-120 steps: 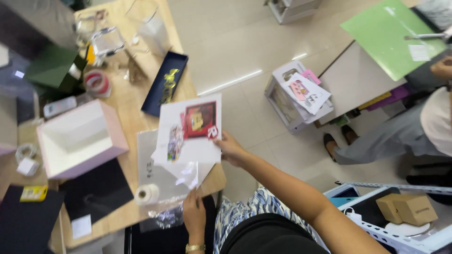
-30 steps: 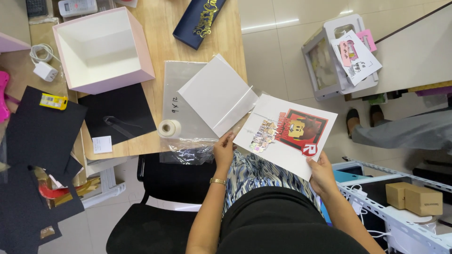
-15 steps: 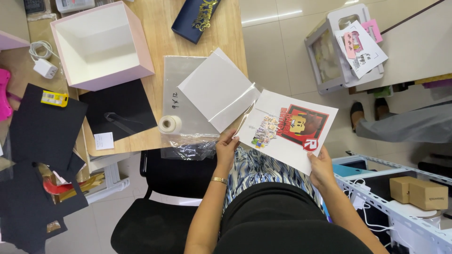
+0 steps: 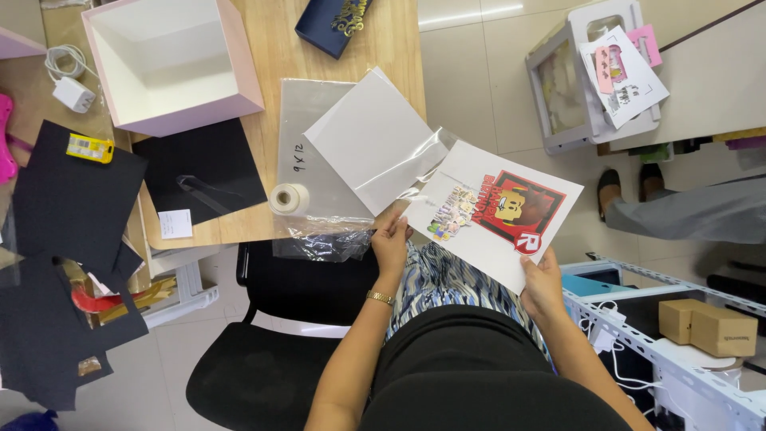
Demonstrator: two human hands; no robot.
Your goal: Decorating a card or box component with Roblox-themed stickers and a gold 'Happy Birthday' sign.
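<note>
My left hand (image 4: 391, 242) pinches the near left edge of a white printed sheet (image 4: 495, 211) with colourful stickers and a red picture on it. My right hand (image 4: 542, 283) grips the same sheet at its near right corner, over my lap. A white card in a clear plastic sleeve (image 4: 371, 148) lies partly under the sheet's left end, resting on the wooden table's (image 4: 279, 60) edge.
On the table stand an open pink box (image 4: 167, 68), a roll of tape (image 4: 289, 198), black paper sheets (image 4: 199, 168) and a dark blue tray (image 4: 335, 24). A black chair (image 4: 271, 351) is under me. A grey stool with papers (image 4: 586, 76) and another person's legs (image 4: 686, 211) are at the right.
Since four seconds ago I have turned and drawn the printed sheet from above the table down toward my lap. In the last second both hands hold it almost still.
</note>
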